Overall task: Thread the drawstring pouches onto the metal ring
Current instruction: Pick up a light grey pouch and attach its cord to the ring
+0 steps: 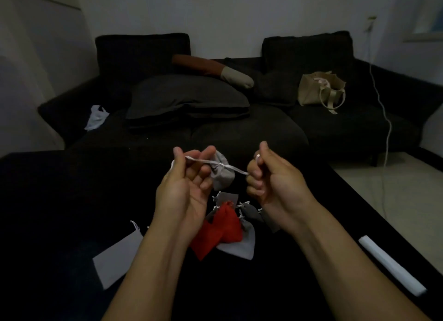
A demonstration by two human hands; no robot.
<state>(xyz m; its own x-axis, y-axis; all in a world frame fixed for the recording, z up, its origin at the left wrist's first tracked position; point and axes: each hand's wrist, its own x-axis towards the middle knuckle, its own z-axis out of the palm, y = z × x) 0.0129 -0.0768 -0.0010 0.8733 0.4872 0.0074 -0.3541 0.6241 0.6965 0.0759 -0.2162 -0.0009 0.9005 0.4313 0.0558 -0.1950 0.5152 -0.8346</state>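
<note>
A small grey drawstring pouch (pixel 223 174) hangs in the air between my hands, its neck cinched by a white drawstring (pixel 203 162) pulled taut to both sides. My left hand (pixel 187 184) pinches the left end of the string, fingers curled. My right hand (pixel 268 176) grips the right end in a closed fist. Below them on the black table (pixel 60 188) lies a pile of pouches: two red pouches (pixel 223 227) and several grey ones (pixel 242 244). One more grey pouch (pixel 117 256) lies apart at the left. I see no metal ring.
A white rolled object (pixel 390 264) lies near the table's right edge. Beyond the table stands a dark sofa (pixel 239 128) with cushions, a beige tote bag (pixel 321 90) and a white plastic bag (pixel 97 118). A white cable (pixel 383 119) hangs at the right.
</note>
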